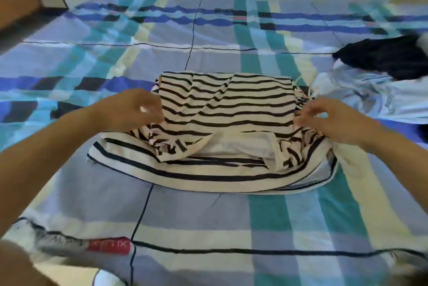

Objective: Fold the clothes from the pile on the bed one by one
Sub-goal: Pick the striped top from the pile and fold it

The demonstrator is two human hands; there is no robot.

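A cream shirt with dark stripes [222, 109] lies partly folded in the middle of the bed, its upper half doubled over the lower half. My left hand [134, 107] pinches the left edge of the folded part. At the right edge my right hand [324, 116] grips the bunched cloth. A pile of clothes sits at the right: a dark garment [389, 58] on top of a pale blue one [375, 95].
The bed carries a plaid sheet [208, 216] in blue, teal and cream. A grey cloth with a red label [108, 246] lies at the near left edge. Walls and a wooden door frame stand behind the bed.
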